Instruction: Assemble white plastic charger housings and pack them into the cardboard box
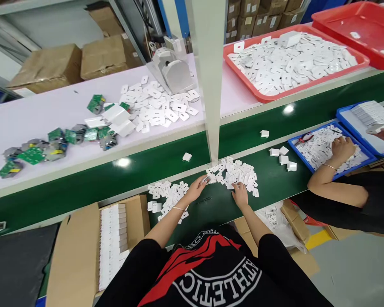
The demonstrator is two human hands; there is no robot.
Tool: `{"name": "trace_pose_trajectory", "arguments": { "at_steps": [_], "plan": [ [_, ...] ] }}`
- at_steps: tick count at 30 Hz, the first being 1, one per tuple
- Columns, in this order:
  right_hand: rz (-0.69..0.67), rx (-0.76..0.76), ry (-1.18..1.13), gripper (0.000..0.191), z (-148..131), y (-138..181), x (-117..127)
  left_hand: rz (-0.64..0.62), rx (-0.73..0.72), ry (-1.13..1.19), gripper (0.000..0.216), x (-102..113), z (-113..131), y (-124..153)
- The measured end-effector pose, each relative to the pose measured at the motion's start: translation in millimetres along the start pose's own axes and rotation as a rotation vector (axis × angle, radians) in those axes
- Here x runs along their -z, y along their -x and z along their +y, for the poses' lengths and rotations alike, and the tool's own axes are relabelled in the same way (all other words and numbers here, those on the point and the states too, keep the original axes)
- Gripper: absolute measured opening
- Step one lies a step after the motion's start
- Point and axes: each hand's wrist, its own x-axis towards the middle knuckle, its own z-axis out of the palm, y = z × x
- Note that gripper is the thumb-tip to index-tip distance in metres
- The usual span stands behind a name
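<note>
My left hand (196, 190) is closed on a small white casing (206, 180) with a greyish end, held at the left edge of a heap of flat white plates (235, 171). Many of these plates have a slot in them. My right hand (240, 195) reaches the near edge of that heap, fingers a little apart and touching the plates. No piece shows clearly in its grip. A second heap of white plates (171, 194) lies left of my left forearm, with white casings (154, 207) beside it. Between my hands and body, a thin dark tool (204, 200) rests on the green bench (208, 213).
At left stands an open carton (73, 256) with rows of white casings. A post (211, 85) rises beyond the heap. A co-worker's hand (343, 149) is in a blue tray (371, 161) at right. The shelf holds a red tray (262, 97) and circuit boards (32, 155).
</note>
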Motion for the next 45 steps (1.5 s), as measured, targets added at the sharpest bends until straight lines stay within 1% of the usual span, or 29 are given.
{"name": "trace_pose_trajectory", "arguments": {
  "at_steps": [4,8,12,15,18,21,24,25,28,30,32,35,37,39,40,42,44,45],
  "plan": [
    [-0.003,0.094,0.014,0.027,3,-14,1,0.02,0.017,0.221,0.071,18,13,43],
    [-0.002,0.181,0.016,0.022,-3,-19,3,0.086,-0.001,0.486,0.066,35,35,83],
    [0.0,0.229,-0.01,0.018,-19,-14,4,0.167,-0.03,0.53,0.066,51,51,112],
    [0.011,0.208,-0.045,0.02,-35,-8,7,0.212,-0.059,0.497,0.064,60,54,127],
    [0.027,0.162,-0.089,0.026,-57,-3,11,0.248,-0.044,0.506,0.063,64,48,137],
    [0.014,0.163,-0.163,0.03,-90,0,16,0.291,0.013,0.586,0.063,61,36,144],
    [-0.06,0.244,-0.287,0.02,-129,3,17,0.34,0.053,0.606,0.06,57,29,152],
    [-0.087,0.258,-0.332,0.018,-142,4,18,0.354,0.065,0.585,0.057,57,30,155],
    [-0.133,0.228,-0.473,0.026,-172,3,23,0.38,0.076,0.428,0.043,65,38,168],
    [-0.133,0.185,-0.576,0.026,-185,0,33,0.419,0.014,0.243,0.035,76,49,177],
    [-0.112,0.146,-0.683,0.024,-194,-4,49,0.506,-0.119,0.036,0.029,88,61,186],
    [-0.073,0.097,-0.843,0.032,-204,-9,86,0.69,-0.338,-0.193,0.022,102,77,197],
    [-0.052,0.078,-0.943,0.031,-212,-7,121,0.769,-0.433,-0.22,0.02,109,86,202],
    [-0.006,0.08,-1.045,0.027,-221,4,163,0.79,-0.504,-0.177,0.022,113,93,205],
    [0.052,0.102,-1.177,0.023,-226,13,185,0.786,-0.53,-0.153,0.024,114,96,206],
    [0.215,0.185,-1.376,0.015,-238,36,229,0.773,-0.547,-0.129,0.029,116,103,207],
    [0.337,0.336,-1.446,0.008,-250,60,265,0.763,-0.541,-0.14,0.032,118,108,208],
    [0.384,0.411,-1.413,0.012,-255,70,278,0.759,-0.542,-0.153,0.033,118,111,208]
  ]
}}
